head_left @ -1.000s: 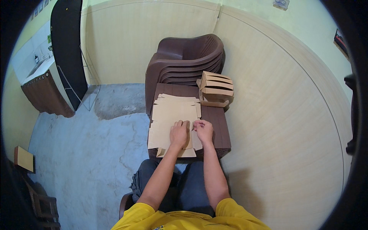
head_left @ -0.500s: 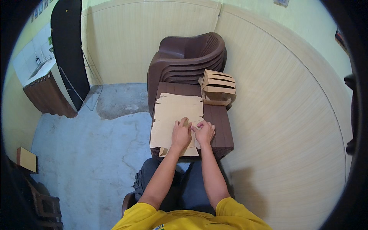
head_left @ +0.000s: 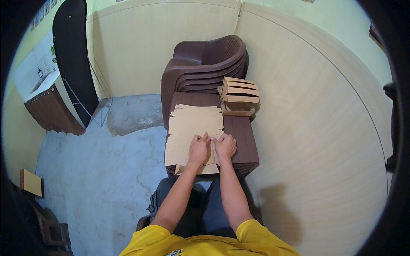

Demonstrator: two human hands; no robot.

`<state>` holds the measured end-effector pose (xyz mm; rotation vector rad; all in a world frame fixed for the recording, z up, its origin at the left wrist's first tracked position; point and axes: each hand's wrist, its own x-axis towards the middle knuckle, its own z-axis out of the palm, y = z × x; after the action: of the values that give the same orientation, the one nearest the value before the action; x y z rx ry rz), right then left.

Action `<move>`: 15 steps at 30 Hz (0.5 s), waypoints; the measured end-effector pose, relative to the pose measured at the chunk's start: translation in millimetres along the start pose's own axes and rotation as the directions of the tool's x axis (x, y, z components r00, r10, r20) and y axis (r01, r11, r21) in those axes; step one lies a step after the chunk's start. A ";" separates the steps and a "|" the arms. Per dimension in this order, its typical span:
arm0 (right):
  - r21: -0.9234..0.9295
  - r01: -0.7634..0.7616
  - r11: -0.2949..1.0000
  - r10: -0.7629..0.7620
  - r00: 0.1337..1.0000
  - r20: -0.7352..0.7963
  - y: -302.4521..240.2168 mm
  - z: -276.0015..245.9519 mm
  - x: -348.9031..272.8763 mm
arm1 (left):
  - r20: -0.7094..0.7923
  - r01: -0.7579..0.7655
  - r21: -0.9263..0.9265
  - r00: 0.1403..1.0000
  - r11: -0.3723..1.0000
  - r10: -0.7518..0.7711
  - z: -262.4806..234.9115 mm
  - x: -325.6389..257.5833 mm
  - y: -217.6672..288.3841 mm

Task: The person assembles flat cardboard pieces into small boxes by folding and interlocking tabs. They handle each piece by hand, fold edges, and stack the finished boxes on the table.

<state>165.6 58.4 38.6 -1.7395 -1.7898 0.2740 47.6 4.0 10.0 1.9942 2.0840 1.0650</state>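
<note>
A flat tan cardboard box blank (head_left: 192,128) lies on a small dark brown table (head_left: 243,141), on top of a stack of similar blanks. My left hand (head_left: 199,148) and my right hand (head_left: 225,146) rest side by side on its near part, fingers curled over a folded flap. Both hands press or grip the cardboard. A pile of folded cardboard boxes (head_left: 240,94) stands at the table's far right corner.
A stack of brown plastic chairs (head_left: 205,64) stands behind the table against the beige wall (head_left: 307,128). A dark counter with a sink (head_left: 47,102) and a black panel (head_left: 72,55) are at left. The floor (head_left: 94,170) is grey concrete.
My hands have shifted slightly along the near flap of the cardboard blank. The blank stays flat on the table.
</note>
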 end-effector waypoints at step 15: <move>-0.152 -0.087 0.984 0.091 0.996 0.022 -30.9 8.6 21.7 | -0.068 -0.006 -0.085 0.998 0.996 0.000 -1.7 -1.7 -0.5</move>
<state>136.5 78.0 55.0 -1.9342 -1.7965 0.2061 46.6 1.7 10.4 1.9485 2.0307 1.2168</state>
